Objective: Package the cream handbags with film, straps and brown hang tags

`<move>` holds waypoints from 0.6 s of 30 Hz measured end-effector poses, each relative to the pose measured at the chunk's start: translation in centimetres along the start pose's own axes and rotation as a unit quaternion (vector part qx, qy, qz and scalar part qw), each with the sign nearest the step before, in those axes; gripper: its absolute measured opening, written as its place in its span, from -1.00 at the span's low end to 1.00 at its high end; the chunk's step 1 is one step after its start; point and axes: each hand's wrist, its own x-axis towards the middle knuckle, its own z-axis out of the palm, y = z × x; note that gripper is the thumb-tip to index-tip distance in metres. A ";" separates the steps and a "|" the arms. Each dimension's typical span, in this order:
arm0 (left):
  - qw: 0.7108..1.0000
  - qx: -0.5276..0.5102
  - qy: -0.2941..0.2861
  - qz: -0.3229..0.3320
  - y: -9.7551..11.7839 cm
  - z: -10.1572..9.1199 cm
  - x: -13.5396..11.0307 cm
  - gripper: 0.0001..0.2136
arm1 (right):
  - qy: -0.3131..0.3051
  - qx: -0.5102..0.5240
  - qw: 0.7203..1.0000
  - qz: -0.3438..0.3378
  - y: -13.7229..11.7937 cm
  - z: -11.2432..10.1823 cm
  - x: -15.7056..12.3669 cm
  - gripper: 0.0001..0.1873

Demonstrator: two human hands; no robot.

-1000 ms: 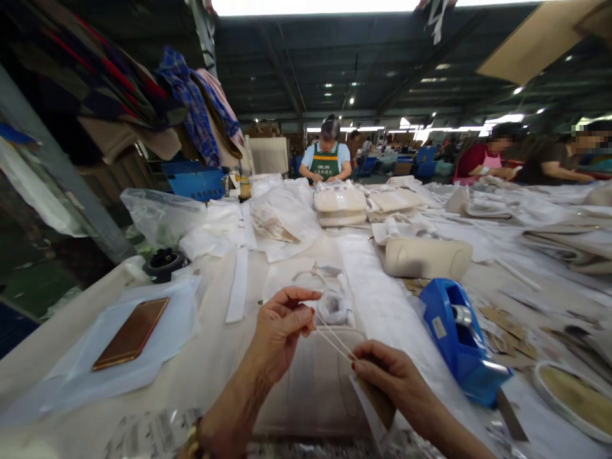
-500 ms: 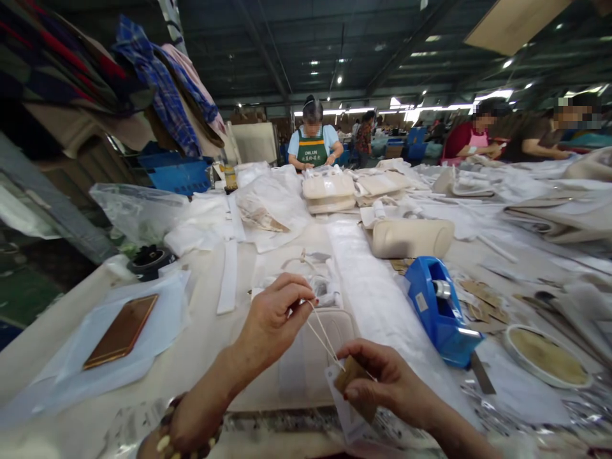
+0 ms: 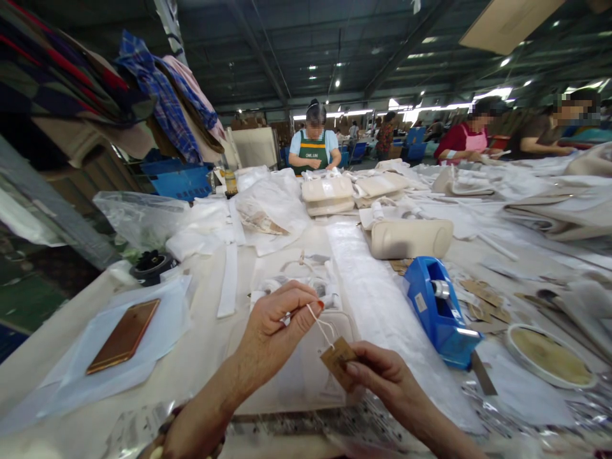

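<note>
My left hand (image 3: 277, 322) is closed in a pinch on the white string (image 3: 319, 322) of a small brown cardboard tag (image 3: 337, 361). My right hand (image 3: 382, 376) pinches the tag itself by its right edge. Both hands hover just above a flat cream bag in clear wrap (image 3: 306, 382) at the near edge of the table. Behind my left hand lie more white cords and small white parts (image 3: 306, 271).
A blue tape dispenser (image 3: 437, 309) stands to the right, a brown phone (image 3: 123, 336) lies on plastic at left, a black tape roll (image 3: 150, 264) beyond it. A cream roll-shaped bag (image 3: 411, 238), stacked cream bags (image 3: 327, 194) and plastic sheets cover the table. Other workers sit at the far side.
My right hand lifted the brown tag nearer to my left hand, so the string between them has gone short and slack. My left hand's fingers have closed tighter.
</note>
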 end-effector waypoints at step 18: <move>0.966 0.199 -0.075 0.144 -0.1 -0.9 0.1 -0.86 | 0.199 0.052 0.978 0.039 -0.2 -2.2 0.3 -0.58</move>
